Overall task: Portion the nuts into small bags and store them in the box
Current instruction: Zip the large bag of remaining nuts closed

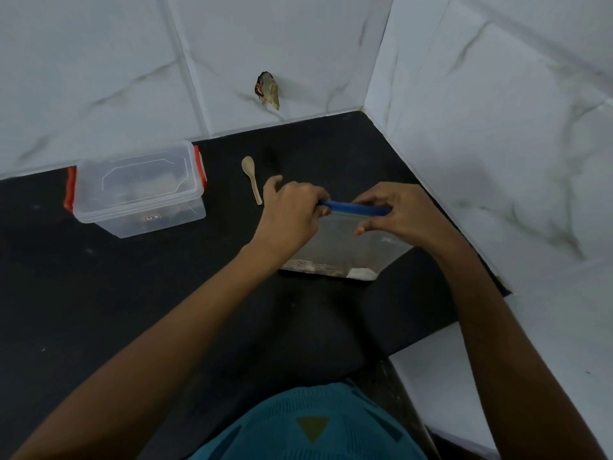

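A clear zip bag with a blue seal strip stands upright on the black counter, right of centre. My left hand pinches the left end of the blue strip. At the strip's right part my right hand pinches it between thumb and fingers. Something pale lies along the bag's bottom; I cannot make out nuts. A clear plastic box with orange clips and its lid on sits at the left, with dark contents showing dimly inside.
A small wooden spoon lies on the counter between the box and my left hand. White tiled walls close the back and right side. A hole in the back wall shows debris. The counter's front edge steps back at the lower right.
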A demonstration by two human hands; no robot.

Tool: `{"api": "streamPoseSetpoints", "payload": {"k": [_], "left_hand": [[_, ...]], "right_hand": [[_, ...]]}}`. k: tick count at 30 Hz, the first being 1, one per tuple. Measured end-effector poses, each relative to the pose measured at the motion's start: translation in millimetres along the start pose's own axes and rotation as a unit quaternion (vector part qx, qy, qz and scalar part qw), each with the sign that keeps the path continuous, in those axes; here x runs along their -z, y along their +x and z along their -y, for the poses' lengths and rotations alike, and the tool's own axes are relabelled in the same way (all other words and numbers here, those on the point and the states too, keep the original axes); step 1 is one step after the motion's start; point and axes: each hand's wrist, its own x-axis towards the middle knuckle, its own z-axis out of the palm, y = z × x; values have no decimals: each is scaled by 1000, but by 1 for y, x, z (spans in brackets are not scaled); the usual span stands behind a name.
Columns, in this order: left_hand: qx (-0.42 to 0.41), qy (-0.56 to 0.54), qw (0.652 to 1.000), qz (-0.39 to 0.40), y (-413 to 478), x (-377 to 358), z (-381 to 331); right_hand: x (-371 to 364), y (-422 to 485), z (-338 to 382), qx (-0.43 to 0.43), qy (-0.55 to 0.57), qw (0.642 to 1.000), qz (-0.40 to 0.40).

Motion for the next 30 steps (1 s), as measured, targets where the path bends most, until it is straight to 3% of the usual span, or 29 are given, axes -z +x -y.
{"api": "streamPoseSetpoints", "payload": {"k": [7, 12, 15, 21, 24, 30], "left_hand": [[32, -47, 998, 10, 0, 3, 11], [3, -143, 987, 66, -1, 7, 21], [-40, -183, 973, 135, 0, 13, 31], [-60, -221, 957, 179, 3, 17, 37], [-57, -158, 968, 188, 4, 13, 41], [-78, -14, 993, 89, -1, 4, 42]], "right_hand": [[16, -15, -27, -82, -24, 996, -16], [11, -15, -31, -115, 72, 987, -82], [7, -16, -36, -86, 103, 986, -102], [-1, -19, -48, -21, 90, 990, -105], [-5, -21, -53, 0, 52, 994, -97], [-9, -21, -52, -2, 44, 992, -119]]}}
